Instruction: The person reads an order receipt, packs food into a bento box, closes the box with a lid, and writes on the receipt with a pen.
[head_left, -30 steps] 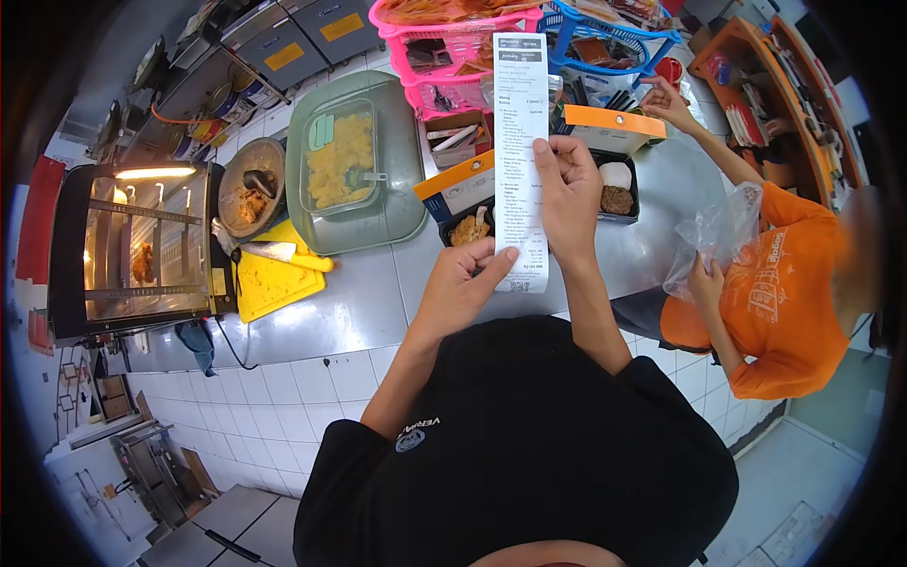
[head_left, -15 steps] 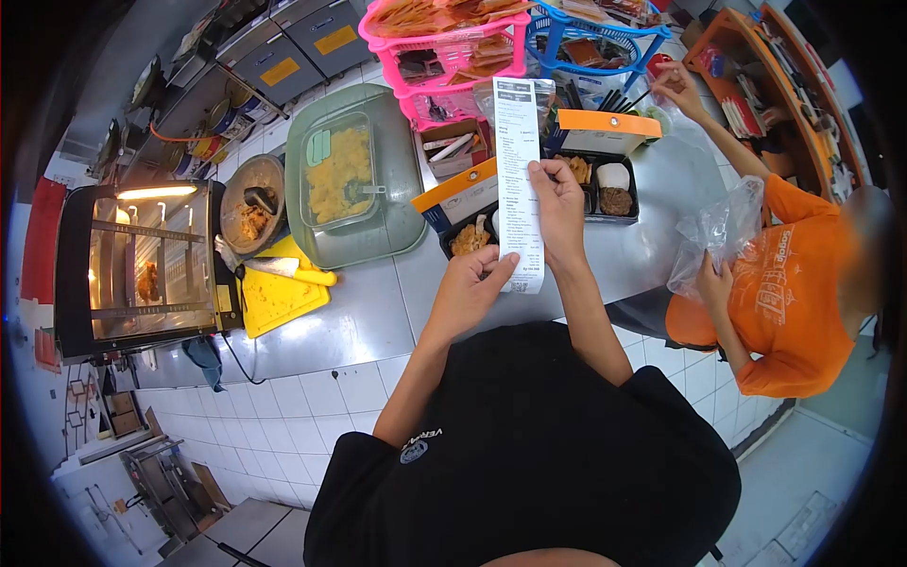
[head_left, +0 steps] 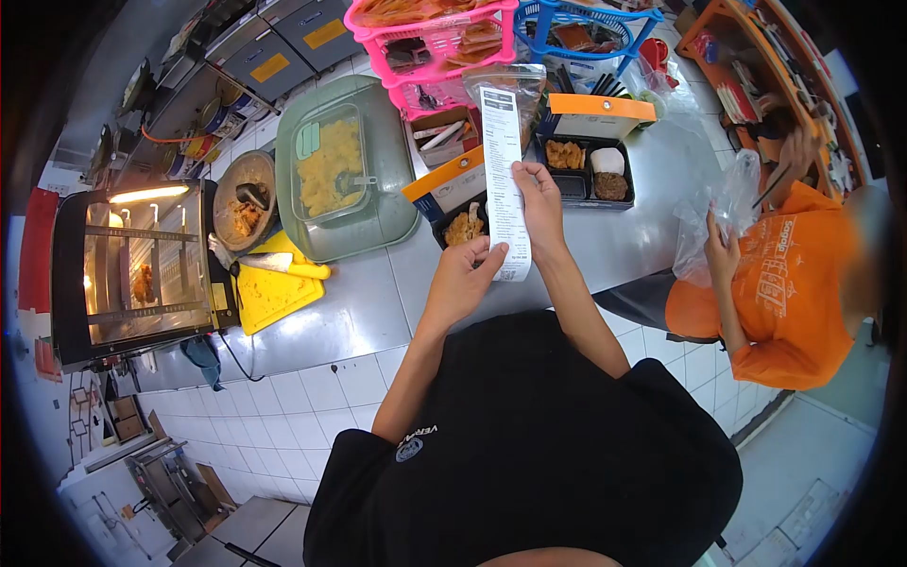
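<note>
One long, narrow white paper slip with dark printed lines [head_left: 503,180] is held up in front of the wearer's black shirt [head_left: 529,435], above a grey metal surface [head_left: 364,307]. The left hand [head_left: 460,283] grips its lower left edge between thumb and fingers. The right hand [head_left: 541,213] pinches the right edge farther up, its fingers closed on the paper. Just behind the slip, to its left, sits an open dark box with an orange-edged lid [head_left: 453,186]; its golden-brown fried food [head_left: 465,229] is partly covered. Near the right hand stands a second open box, black inside with an orange-edged lid [head_left: 592,125], holding golden fried pieces [head_left: 565,154], a white mound [head_left: 606,163] and a dark brown patty [head_left: 610,186].

Farther left are a translucent green plastic tub [head_left: 392,170] with yellow food [head_left: 329,165], a yellow cutting board [head_left: 276,300] bearing a knife [head_left: 279,262], and a lit, black-framed glass cabinet [head_left: 146,260]. Behind the boxes stand pink plastic baskets [head_left: 376,45] and a blue plastic basket [head_left: 590,14]. At right, a person in an orange printed shirt [head_left: 784,274] holds a clear plastic bag [head_left: 693,248].
</note>
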The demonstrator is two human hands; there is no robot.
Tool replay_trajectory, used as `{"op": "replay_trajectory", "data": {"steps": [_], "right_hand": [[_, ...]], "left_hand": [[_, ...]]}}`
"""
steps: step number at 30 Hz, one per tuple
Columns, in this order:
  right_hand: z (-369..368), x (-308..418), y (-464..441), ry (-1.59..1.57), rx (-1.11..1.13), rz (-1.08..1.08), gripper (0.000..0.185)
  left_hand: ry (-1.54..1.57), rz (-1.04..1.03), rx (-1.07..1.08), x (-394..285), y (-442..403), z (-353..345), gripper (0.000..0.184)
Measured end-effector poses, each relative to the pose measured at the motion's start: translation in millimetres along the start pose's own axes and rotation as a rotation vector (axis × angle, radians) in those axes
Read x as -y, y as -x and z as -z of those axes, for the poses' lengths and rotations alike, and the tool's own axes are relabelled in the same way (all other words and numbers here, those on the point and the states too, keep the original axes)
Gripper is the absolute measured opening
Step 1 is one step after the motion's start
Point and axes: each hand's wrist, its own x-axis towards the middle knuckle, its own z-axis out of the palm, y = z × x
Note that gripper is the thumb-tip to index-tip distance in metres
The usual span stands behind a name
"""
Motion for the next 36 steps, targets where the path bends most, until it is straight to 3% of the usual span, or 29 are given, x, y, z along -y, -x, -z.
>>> {"op": "replay_trajectory", "data": {"steps": [13, 19, 36], "right_hand": [[6.3, -8.2, -0.8, -0.021, -0.004, -0.021, 0.017], [0.5, -2.3, 5.7, 0.002, 0.002, -0.024, 0.017], [9.6, -8.4, -0.1, 0.031, -0.012, -0.009, 0.019]], "left_hand": [[-0.081, 0.127, -0.018, -25.2, 7.8, -1.8, 0.026], [0.062, 0.042, -0.022, 5.0, 2.3, -1.4, 0.028], [-0.004, 0.037, 0.016, 3.9, 2.3, 1.0, 0.030]]}}
